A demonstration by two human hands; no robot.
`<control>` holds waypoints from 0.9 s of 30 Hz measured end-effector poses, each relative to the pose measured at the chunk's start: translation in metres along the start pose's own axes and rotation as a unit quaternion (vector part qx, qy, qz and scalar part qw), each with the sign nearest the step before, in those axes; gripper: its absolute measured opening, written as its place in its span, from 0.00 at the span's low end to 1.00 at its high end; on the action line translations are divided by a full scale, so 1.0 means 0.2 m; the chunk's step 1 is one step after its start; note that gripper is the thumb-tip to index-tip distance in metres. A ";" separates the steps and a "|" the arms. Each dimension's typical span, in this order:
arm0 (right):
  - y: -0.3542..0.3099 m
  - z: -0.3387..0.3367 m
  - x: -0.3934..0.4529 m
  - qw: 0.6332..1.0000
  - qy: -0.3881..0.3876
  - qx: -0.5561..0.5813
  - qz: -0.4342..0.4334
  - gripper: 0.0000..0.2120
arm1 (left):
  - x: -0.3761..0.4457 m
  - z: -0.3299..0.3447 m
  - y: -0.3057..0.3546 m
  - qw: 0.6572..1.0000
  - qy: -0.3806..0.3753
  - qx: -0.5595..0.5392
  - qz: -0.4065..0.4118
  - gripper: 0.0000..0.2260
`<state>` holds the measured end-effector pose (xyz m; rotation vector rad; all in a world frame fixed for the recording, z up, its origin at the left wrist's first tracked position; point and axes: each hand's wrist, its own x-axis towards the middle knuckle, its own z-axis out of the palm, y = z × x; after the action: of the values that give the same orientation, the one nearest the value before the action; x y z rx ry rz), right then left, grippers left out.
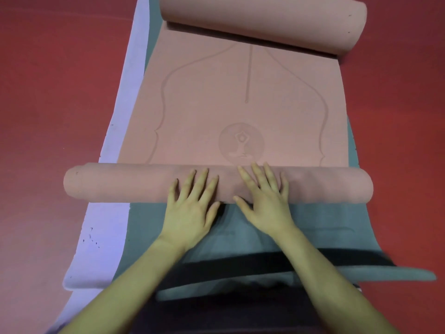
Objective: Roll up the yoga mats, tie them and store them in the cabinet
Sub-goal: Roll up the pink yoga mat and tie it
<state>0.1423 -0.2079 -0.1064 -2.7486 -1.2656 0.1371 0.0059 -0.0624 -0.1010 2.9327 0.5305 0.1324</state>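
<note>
- Both hands, left hand point(190, 208) and right hand point(265, 201), lie flat with straight fingers on the near roll point(134, 183) of the pink mat point(240, 100).
- Its long axis runs left to right, across the grey mat point(325, 220) on the red floor point(53, 92).
- Far end is also rolled.

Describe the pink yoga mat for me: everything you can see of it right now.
The pink mat looks like matte foam, embossed with curved lines and a seated-figure emblem. Both ends are rolled; the near roll is thinner, the far thicker, flat between. It lies on a grey mat. The left hand and right hand press flat on the near roll.
</note>
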 end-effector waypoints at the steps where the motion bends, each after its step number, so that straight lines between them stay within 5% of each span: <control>1: 0.01 -0.01 0.03 1.000 0.004 0.005 -0.001 0.30 | 0.02 0.01 -0.01 1.000 -0.008 0.006 0.001 0.25; 7: -0.03 0.00 -0.05 0.996 0.090 0.018 -0.002 0.25 | 0.20 0.01 -0.08 1.000 -0.022 -0.003 0.002 0.26; 15: 0.05 0.03 0.15 0.997 0.069 -0.004 -0.020 0.48 | 0.24 0.06 -0.15 0.999 0.021 0.020 0.019 0.37; 18: 0.07 0.03 0.23 0.996 0.083 -0.010 -0.027 0.45 | 0.32 0.06 -0.19 0.999 0.018 0.035 0.013 0.42; 27: 0.07 -0.02 0.16 0.991 0.116 0.015 -0.063 0.41 | 0.25 0.04 -0.20 0.996 0.066 0.016 0.054 0.34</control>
<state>0.1736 -0.1928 -0.1062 -2.5593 -1.3542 -0.1700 0.0403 -0.0083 -0.1137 2.9997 0.3964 0.3353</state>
